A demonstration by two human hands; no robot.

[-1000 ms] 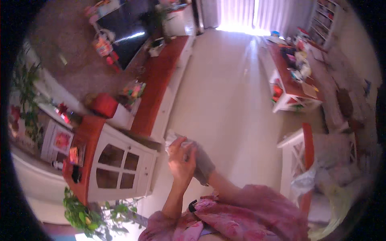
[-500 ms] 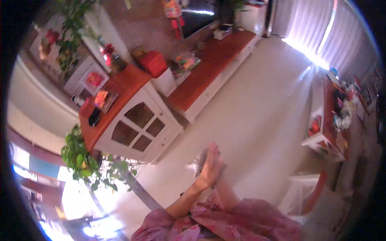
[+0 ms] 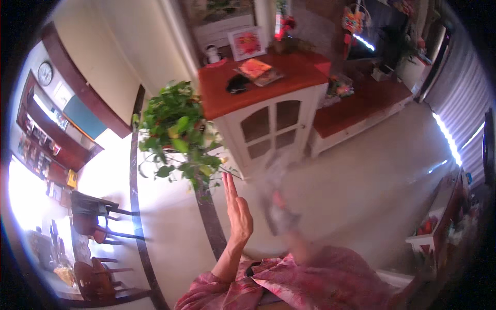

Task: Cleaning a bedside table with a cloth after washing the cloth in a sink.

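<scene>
My left hand (image 3: pixel 238 212) is raised in front of me, seen nearly edge-on, its fingers stretched out straight and holding nothing. To its right, my right hand (image 3: pixel 279 199) is smeared by motion. A blurred grey-white, cloth-like thing (image 3: pixel 283 219) is gripped in it, with a paler streak reaching up toward the cabinet; its exact kind cannot be made out. The two hands are apart. Pink patterned sleeves cover my upper arms.
A white cabinet (image 3: pixel 268 124) with a red-brown top (image 3: pixel 299 77) stands ahead, bearing a framed picture and small items. Beside it hangs a leafy potted plant (image 3: pixel 178 137). A low bench (image 3: pixel 361 106) runs to the right; dark wooden chairs (image 3: pixel 93 217) stand at left.
My hands, together before, have come apart, the left moving left with straight fingers. The grey-white thing now shows at my right hand. My view has swung left, bringing the chairs in.
</scene>
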